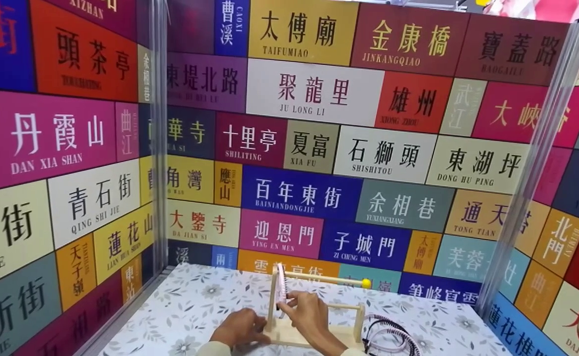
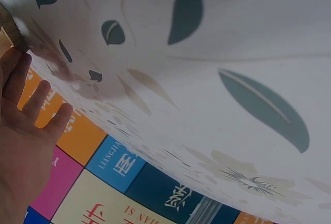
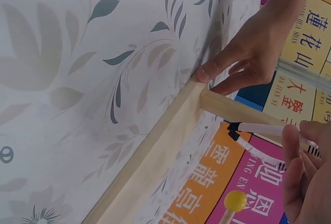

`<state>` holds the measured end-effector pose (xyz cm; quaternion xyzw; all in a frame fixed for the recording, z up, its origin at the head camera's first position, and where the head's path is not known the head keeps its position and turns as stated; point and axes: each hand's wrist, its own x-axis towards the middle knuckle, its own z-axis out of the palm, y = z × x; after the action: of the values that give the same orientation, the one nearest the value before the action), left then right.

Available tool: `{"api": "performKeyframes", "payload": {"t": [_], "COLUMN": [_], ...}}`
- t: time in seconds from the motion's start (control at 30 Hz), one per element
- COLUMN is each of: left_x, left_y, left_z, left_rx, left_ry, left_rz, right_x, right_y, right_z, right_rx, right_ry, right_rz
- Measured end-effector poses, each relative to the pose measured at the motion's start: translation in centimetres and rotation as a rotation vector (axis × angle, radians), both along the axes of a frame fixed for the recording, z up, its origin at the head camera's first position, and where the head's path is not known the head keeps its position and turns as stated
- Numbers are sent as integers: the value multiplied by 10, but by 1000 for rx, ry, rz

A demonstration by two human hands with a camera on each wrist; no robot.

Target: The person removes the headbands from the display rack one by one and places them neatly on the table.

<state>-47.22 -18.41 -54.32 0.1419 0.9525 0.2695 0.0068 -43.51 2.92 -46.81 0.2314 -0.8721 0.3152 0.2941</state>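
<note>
A light wooden display rack (image 1: pixel 283 330) stands on the table, its upper dowel ending in a yellow ball (image 1: pixel 366 283). At its left end, my left hand (image 1: pixel 240 327) holds the base corner; the right wrist view shows the thumb on the base edge and fingers beside the upright post (image 3: pixel 227 106). A pale pink headband (image 1: pixel 281 287) with black stripes and black tips hangs over the upper dowel, close to the left post. My right hand (image 1: pixel 310 316) pinches this headband low down near its tips, which point toward the base in the right wrist view.
Several similar headbands (image 1: pixel 409 340) lie on the table just right of the rack. A lower dowel (image 1: pixel 345 307) meets a short right post. The table wears a leaf-patterned cloth (image 1: pixel 190 296). Panels of coloured name signs (image 1: pixel 299 193) enclose the table behind and on both sides.
</note>
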Motion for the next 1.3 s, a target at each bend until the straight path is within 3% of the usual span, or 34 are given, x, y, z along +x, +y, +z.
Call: {"api": "performKeyframes", "payload": {"t": [0.17, 0.63, 0.83, 1.0, 1.3], "left_x": [-1, -1, -1, 0, 3], "left_y": [1, 2, -1, 0, 2], "left_z": [1, 7, 3, 3, 2], "left_rx": [-24, 27, 36, 77, 75], "left_ry": [7, -60, -29, -84, -90], "left_rz": [-18, 23, -6, 35, 63], "right_x": [0, 1, 3, 5, 7], "right_y": [5, 22, 31, 39, 57], "right_z": [1, 12, 16, 22, 30], "right_rx": [-5, -15, -43, -60, -53], "right_ry": [2, 6, 31, 12, -3], "right_rz": [-2, -48, -17, -9, -13]}}
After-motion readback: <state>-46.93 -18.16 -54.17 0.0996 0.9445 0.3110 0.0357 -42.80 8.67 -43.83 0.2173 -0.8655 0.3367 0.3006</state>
